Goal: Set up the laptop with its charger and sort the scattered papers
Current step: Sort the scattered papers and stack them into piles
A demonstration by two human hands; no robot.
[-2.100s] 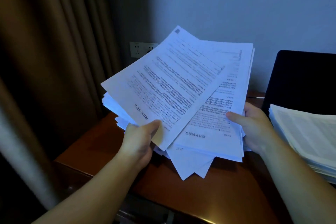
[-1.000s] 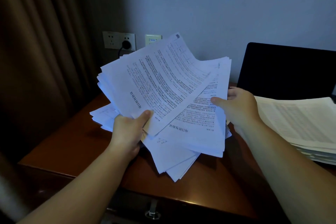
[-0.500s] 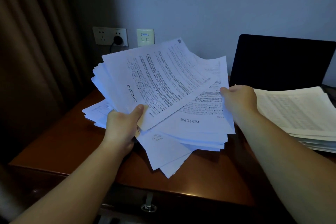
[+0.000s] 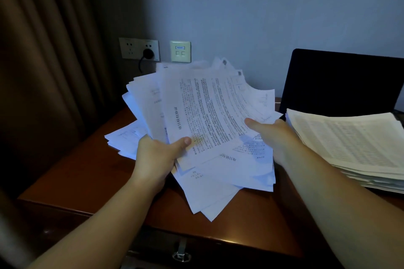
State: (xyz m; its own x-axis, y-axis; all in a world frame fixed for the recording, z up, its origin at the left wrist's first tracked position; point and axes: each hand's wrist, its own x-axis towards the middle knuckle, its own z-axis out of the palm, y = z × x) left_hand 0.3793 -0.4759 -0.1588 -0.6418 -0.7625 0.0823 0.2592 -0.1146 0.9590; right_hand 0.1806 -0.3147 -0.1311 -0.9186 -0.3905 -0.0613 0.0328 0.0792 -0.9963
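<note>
A fanned, uneven bundle of printed white papers [image 4: 209, 111] is held above the wooden desk [image 4: 91, 172]. My left hand [image 4: 157, 157] grips its lower left edge, thumb on top. My right hand [image 4: 273, 135] holds the right edge, thumb pressing the top sheet. The sheets tilt up toward the wall. An open laptop [image 4: 341, 83] with a dark screen stands at the back right. A black charger plug [image 4: 148, 53] sits in the wall socket, its cable dropping behind the papers.
A neat thick paper stack [image 4: 349, 144] lies on the right in front of the laptop. A brown curtain [image 4: 43, 72] hangs on the left. A network wall plate [image 4: 180, 51] is beside the socket. A drawer handle [image 4: 181, 253] shows below the desk edge.
The bundle has swung more upright and its sheets have slid closer together. Both hands keep their hold; the right hand has shifted lower on the right edge.
</note>
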